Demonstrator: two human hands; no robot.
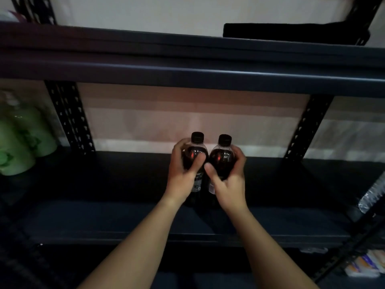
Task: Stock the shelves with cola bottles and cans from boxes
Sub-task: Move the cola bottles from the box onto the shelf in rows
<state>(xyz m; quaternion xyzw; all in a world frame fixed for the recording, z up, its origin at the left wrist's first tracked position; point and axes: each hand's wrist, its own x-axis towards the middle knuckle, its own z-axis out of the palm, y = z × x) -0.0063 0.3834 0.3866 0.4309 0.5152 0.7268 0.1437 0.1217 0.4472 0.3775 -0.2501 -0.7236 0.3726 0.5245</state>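
Head view. Two cola bottles stand upright, side by side, touching or nearly so, on the dark shelf [83,215], a little way back from its front edge. Left hand [184,174] wraps the left bottle [196,151]; fingers [179,147] curl round its far side, thumb across the front. Right hand [228,180] wraps the right bottle [223,157] the same way, fingers [239,153] clamped round the outside, thumb on the label. Both caps are black, the liquid dark. Bases are in shadow below the hands; cannot tell whether they sit fully on the shelf or just above it.

Progress, as a judgement: early. These two are the only cola on this shelf. No cans in sight and no boxes in view. Most of the stocking is left.

Around: the shelf is bare to either side of the fingers and behind them, back to the pale wall. Far left of the left fingers, past a perforated black upright [68,113], green bottles [23,142] sit in the next bay. Far right, beyond the right fingers, a clear plastic bottle [373,197] leans at the frame edge. The upper shelf [187,65] runs overhead, well above the caps. Nothing stands in the way.
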